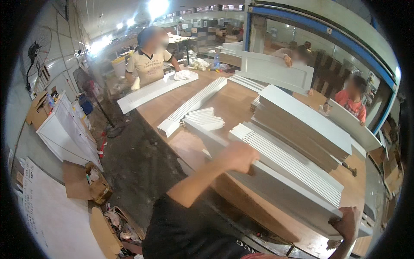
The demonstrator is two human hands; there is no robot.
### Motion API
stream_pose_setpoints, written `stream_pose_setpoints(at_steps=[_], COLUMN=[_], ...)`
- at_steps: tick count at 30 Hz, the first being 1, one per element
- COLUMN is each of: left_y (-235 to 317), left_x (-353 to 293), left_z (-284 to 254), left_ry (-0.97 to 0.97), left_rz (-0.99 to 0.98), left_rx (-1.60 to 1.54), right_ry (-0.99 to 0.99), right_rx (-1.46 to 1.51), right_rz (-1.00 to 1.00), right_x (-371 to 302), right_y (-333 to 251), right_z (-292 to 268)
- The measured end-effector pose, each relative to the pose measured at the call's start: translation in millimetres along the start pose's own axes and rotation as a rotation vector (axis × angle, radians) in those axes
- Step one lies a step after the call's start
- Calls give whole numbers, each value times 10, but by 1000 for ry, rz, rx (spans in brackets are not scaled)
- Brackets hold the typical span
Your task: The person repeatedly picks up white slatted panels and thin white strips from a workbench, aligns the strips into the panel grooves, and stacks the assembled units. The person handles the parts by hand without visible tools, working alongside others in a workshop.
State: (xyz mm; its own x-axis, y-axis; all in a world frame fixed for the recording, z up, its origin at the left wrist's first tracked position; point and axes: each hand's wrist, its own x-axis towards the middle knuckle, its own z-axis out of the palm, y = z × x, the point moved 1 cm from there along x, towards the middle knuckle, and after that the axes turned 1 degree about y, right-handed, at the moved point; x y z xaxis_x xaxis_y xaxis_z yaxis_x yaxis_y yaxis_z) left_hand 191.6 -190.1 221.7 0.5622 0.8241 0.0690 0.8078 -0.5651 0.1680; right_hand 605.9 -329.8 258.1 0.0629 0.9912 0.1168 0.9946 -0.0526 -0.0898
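Observation:
A long white panel (286, 194) stands on its edge along the near side of the wooden table. My left hand (239, 156) is closed over its upper edge near the middle. At the right end, my right hand (347, 222) grips the same panel, with fingers curled round its edge. Just beyond the panel lies a row of white grooved strips (289, 164), stacked side by side. A shorter bundle of white strips (205, 118) rests past my left hand, partly behind the panel's far end.
A tall stack of flat panels (302, 123) occupies the table's far right. Long white strips (192, 105) lie across the table (235, 101). One co-worker (148, 64) wipes a white board (157, 90); two others hold panels (276, 71) opposite. A standing fan (97, 90) is at left.

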Motion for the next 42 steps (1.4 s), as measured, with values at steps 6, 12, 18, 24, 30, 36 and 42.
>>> stream_pose_setpoints(at_steps=[6,12,18,24,30,36,42], left_y=[227,281,86,325,309,324,324], left_x=[231,199,161,527,556,563,600], left_z=[281,254,116,443,439,389,407], left_ry=[12,27,32,18,76,50,33], left_rz=[34,14,-17,69,57,44,28], left_rx=[109,42,-29,103,73,67,84], right_ry=[239,13,27,99,159,91,141], right_rx=[-27,3,-8,37,15,160,42], right_rz=[39,37,11,77,105,140,127], right_x=[-106,-108,-166,-140,-114,-43,-62], right_y=[186,214,-141,213,174,200,184], right_z=[592,413,-193,391,378,366,380])
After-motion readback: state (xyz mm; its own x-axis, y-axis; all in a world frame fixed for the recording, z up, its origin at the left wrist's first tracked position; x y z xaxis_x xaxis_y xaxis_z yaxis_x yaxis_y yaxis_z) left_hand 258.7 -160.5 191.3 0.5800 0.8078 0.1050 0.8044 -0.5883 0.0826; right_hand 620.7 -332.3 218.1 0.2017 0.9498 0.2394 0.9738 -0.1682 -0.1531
